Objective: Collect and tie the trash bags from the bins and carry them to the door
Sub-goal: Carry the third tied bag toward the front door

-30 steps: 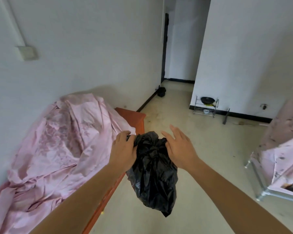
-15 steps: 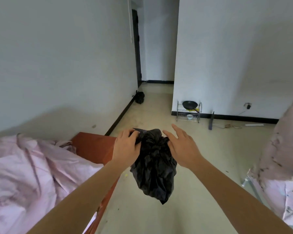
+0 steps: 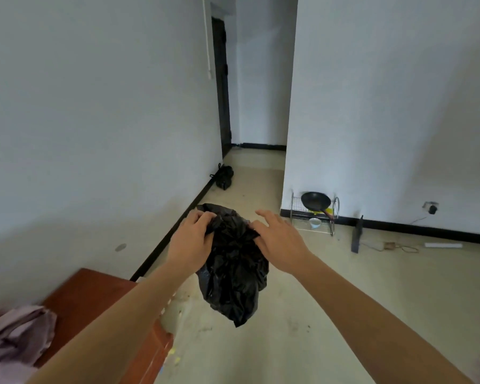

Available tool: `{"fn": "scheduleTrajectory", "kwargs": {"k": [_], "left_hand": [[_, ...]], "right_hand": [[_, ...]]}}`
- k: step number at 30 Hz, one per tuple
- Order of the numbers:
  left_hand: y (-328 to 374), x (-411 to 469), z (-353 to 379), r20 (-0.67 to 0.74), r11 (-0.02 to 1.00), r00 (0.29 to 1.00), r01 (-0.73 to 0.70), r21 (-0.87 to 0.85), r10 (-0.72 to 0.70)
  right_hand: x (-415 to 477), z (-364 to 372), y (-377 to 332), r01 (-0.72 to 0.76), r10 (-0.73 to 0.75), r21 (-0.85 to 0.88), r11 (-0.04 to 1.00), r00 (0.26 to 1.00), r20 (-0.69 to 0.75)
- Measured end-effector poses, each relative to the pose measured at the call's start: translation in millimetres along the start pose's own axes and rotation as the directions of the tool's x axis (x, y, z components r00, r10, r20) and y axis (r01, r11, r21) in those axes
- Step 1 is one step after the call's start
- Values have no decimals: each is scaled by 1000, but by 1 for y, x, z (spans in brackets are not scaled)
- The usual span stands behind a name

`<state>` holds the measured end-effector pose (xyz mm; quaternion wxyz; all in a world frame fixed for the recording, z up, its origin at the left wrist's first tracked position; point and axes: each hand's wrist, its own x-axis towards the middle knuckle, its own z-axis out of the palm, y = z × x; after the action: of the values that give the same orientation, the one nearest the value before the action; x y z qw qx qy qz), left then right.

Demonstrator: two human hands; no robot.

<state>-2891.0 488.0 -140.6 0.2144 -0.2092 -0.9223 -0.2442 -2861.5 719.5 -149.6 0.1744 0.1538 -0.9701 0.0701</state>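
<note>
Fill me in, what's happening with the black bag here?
A person holds a black trash bag in the air over the floor, working at its gathered top. The left hand grips the plastic on one side; the right hand pinches the other side, its outer fingers spread. A second black bag sits on the floor by the wall, near the dark door.

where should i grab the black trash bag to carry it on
Grip the black trash bag at its gathered neck, coming from above. The plastic bunches there between the left hand and right hand, while the bulging body hangs loose below and would likely slip.
</note>
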Motion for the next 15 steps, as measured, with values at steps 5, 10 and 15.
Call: {"fn": "scheduleTrajectory", "kwargs": {"k": [5, 10, 15], "left_hand": [[-68, 116, 69, -4, 1000, 1000, 9, 11, -9], [-137, 246, 125, 3, 1000, 1000, -10, -27, 10], [-181, 377, 164, -13, 999, 999, -51, 8, 51]], "right_hand": [[132, 59, 70, -6, 4, -39, 999, 999, -50], [271, 96, 132, -11, 11, -54, 998, 1000, -2], [391, 111, 193, -17, 17, -76, 997, 1000, -4]]}}
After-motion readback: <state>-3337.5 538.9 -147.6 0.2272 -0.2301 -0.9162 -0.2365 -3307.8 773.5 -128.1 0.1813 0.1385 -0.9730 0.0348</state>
